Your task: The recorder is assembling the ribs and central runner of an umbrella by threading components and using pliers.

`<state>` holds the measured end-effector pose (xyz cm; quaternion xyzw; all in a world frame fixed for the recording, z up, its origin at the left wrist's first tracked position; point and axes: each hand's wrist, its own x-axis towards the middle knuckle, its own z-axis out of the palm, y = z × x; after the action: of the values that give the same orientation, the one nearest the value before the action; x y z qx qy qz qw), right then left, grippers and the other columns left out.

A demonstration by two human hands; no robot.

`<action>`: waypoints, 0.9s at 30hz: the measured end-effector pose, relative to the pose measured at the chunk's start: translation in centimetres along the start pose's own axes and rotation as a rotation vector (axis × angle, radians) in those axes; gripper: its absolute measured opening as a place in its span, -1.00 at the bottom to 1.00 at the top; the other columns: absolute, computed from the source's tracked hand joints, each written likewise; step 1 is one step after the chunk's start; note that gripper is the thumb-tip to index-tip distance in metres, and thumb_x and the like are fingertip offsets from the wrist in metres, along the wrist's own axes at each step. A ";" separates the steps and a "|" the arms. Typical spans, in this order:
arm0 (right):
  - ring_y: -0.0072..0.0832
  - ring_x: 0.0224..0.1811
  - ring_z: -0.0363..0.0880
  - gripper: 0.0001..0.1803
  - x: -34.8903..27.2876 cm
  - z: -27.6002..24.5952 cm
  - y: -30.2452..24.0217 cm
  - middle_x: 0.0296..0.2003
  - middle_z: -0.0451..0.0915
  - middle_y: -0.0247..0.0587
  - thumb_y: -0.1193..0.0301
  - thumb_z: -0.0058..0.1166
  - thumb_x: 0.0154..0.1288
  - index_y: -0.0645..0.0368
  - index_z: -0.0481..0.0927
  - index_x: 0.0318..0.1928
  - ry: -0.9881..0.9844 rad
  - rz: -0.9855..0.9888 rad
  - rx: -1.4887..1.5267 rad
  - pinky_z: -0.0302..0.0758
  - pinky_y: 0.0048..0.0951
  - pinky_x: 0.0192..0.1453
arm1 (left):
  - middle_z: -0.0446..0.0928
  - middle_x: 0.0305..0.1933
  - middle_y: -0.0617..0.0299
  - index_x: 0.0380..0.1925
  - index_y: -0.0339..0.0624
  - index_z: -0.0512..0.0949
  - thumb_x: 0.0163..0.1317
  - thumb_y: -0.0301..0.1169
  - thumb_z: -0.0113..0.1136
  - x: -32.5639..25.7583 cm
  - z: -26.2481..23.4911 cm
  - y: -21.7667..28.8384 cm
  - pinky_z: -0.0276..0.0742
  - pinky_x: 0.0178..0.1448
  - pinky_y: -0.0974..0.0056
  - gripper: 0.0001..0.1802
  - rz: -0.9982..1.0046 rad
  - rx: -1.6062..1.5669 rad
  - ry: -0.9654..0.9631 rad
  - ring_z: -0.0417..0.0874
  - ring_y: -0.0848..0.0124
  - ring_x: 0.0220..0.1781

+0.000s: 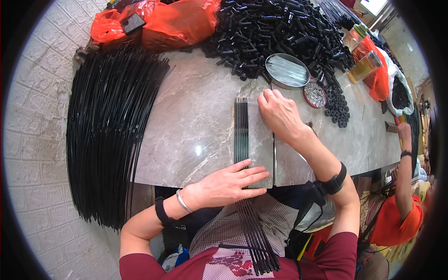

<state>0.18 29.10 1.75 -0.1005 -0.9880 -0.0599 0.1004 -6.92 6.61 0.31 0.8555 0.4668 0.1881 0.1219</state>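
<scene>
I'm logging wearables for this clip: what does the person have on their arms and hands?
Both hands are bare. The left hand has a silver bangle and a black band behind it. The right hand has a black wrist strap. Dark red short sleeves cover the upper arms.

Crumpled orange plastic bags [177,21] at table's far edge, another orange bag [378,77] far right

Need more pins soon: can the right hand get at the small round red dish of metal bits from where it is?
Probably yes. The right hand rests at the far end of the black rods, and the small red dish sits just beyond it on bare tabletop, nothing between them.
</scene>
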 end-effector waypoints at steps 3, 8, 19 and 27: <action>-0.29 -0.13 0.53 -0.88 -0.1 0.1 0.2 -0.27 0.50 -0.14 0.56 0.08 -0.01 0.23 0.49 -0.38 0.021 0.022 0.024 0.59 -0.36 -0.16 | 0.22 0.42 0.10 0.19 0.04 0.39 -0.03 -0.51 0.15 0.1 0.0 0.1 0.13 0.50 0.01 -0.34 0.006 0.003 -0.007 0.23 0.23 0.45; -0.27 -0.12 0.50 -0.92 0.1 0.8 -0.1 -0.28 0.47 -0.18 0.55 0.00 0.07 0.22 0.47 -0.36 0.074 0.066 0.032 0.55 -0.33 -0.15 | 0.21 0.42 0.10 0.19 0.04 0.38 -0.02 -0.51 0.15 0.2 -0.1 0.3 0.12 0.50 0.01 -0.34 0.003 0.000 -0.019 0.22 0.23 0.45; -0.28 -0.11 0.49 -0.91 1.5 1.7 -1.1 -0.30 0.50 -0.19 0.53 0.02 0.04 0.16 0.52 -0.37 0.165 0.072 0.125 0.41 -0.28 -0.04 | 0.25 0.39 0.05 0.13 -0.02 0.44 0.01 -0.42 0.15 0.3 -0.5 -0.1 0.10 0.50 0.00 -0.43 0.023 0.026 -0.023 0.23 0.22 0.45; -0.20 -0.12 0.47 -0.91 1.3 1.3 -1.0 -0.30 0.49 -0.14 0.45 0.10 0.18 0.18 0.54 -0.31 0.132 0.116 0.264 0.38 -0.24 -0.05 | 0.22 0.41 0.08 0.23 0.05 0.36 -0.06 -0.46 0.20 0.1 -0.4 0.2 0.13 0.49 0.01 -0.28 0.007 0.010 -0.049 0.25 0.22 0.44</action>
<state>-1.55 28.55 0.71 -0.1394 -0.9711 0.0697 0.1808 -6.86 6.61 0.76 0.8620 0.4617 0.1652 0.1286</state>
